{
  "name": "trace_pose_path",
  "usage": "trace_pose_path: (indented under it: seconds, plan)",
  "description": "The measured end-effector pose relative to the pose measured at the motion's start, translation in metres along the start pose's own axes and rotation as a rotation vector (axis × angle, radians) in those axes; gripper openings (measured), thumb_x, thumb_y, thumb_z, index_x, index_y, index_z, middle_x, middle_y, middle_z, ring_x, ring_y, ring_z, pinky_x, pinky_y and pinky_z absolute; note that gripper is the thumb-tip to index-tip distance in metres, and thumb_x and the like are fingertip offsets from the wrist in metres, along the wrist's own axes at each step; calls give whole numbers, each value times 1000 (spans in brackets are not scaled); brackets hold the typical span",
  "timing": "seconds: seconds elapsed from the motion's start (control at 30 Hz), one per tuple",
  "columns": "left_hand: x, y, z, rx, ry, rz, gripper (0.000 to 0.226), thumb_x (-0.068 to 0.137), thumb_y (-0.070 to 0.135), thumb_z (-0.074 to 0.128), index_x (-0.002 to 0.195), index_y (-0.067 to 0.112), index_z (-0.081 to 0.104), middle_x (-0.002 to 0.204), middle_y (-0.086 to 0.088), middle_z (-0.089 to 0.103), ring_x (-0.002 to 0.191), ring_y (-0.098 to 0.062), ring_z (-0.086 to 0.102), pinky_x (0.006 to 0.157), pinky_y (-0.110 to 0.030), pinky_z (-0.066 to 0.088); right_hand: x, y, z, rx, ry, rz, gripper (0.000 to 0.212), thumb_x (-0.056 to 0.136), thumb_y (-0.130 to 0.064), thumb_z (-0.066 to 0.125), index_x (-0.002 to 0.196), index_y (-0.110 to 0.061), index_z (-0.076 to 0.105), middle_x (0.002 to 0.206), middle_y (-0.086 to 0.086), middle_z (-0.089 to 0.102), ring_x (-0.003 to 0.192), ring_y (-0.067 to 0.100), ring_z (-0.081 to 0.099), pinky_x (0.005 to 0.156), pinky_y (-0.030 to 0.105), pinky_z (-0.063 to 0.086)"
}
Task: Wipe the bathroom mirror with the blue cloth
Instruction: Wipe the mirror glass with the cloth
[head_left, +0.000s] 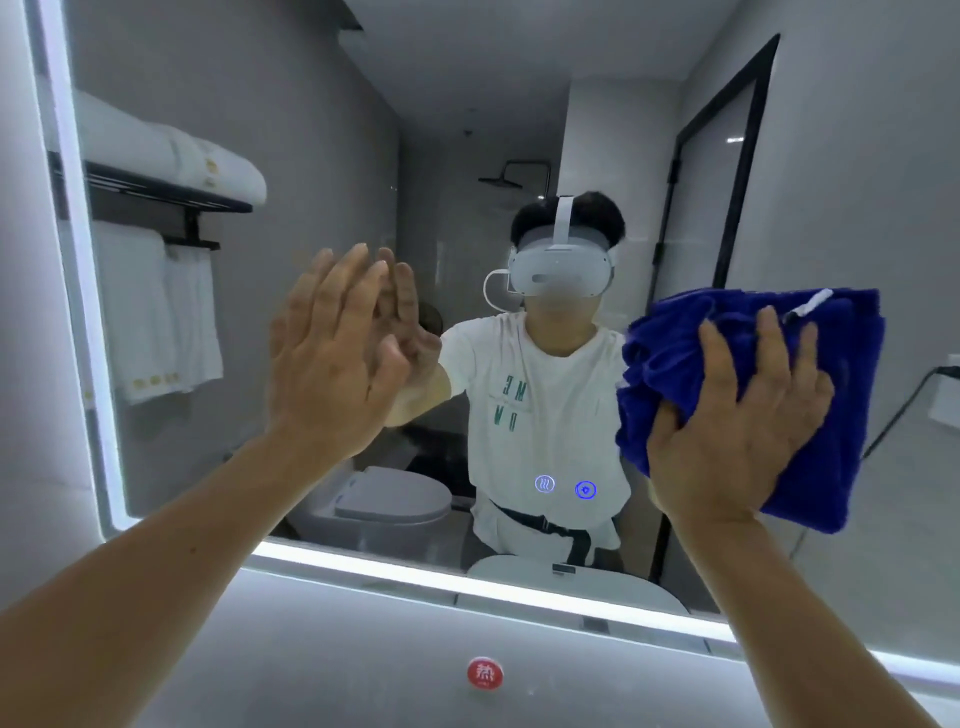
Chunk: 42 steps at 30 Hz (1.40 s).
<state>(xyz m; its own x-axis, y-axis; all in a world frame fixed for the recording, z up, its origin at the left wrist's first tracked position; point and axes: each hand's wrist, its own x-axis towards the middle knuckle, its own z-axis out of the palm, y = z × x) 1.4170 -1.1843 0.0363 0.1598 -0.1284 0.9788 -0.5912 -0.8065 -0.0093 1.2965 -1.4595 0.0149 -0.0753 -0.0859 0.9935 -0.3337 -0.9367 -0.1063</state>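
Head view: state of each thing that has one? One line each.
left hand: fingers straight, flat against the mirror, holding nothing
right hand: fingers spread, pressing the blue cloth to the glass
blue cloth: bunched, against the mirror under the right hand
mirror: edge light strip on
touch icons: both lit
toilet in reflection: lid down
towels in reflection: some folded on the rack, others hanging

Right hand (737, 415) is flat with fingers spread, pressing the bunched-up blue cloth (691, 364) against the mirror (311, 130). Left hand (332, 358) is up at the glass too, fingers straight, holding nothing. Two little lit blue icons (565, 487) glow low on the mirror, and a red round sticker (485, 673) sits on the wall under its lit edge. White towels (166, 156) on a rack show in the reflection.
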Motion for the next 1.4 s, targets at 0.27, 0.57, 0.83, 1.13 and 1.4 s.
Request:
trace_pose_path:
  seconds: [0.27, 0.57, 0.83, 1.13, 1.4]
  plan:
    - [-18, -60, -17, 37, 36, -57, 58, 90, 29, 41, 142, 5, 42, 151, -15, 38, 142, -32, 30, 115, -47, 22, -29, -168, 36, 121, -115, -428, 60, 85, -43, 65, 137, -18, 51, 149, 17, 39, 139, 43, 27, 115, 57, 16]
    - [-28, -72, -41, 22, 47, -89, 55, 92, 29, 40, 142, 6, 44, 152, -13, 39, 143, -31, 30, 116, -50, 25, -52, -213, 35, 252, -235, -745, 42, 96, -30, 55, 138, -23, 52, 150, 9, 40, 140, 37, 31, 113, 52, 25]
    - [-32, -86, -52, 63, 45, -144, 55, 90, 25, 48, 142, 8, 42, 152, -12, 38, 143, -30, 28, 115, -47, 23, -17, -197, 38, 156, -222, -563, 52, 88, -46, 51, 135, -24, 52, 150, 11, 39, 142, 39, 23, 115, 59, 11]
    - [-57, -76, -38, 8, 15, -123, 56, 89, 25, 46, 141, 3, 45, 150, -15, 41, 142, -34, 31, 113, -51, 27, -116, -207, 27, 204, -451, -781, 51, 91, -26, 62, 140, -21, 48, 151, 8, 39, 143, 32, 27, 119, 48, 12]
    - [-74, -43, -25, -43, -59, -100, 59, 88, 23, 46, 144, 4, 42, 153, -14, 37, 144, -32, 28, 115, -48, 21, -161, -95, -6, 80, -596, -982, 75, 65, -28, 85, 134, -22, 56, 144, 7, 49, 133, 30, 44, 113, 47, 30]
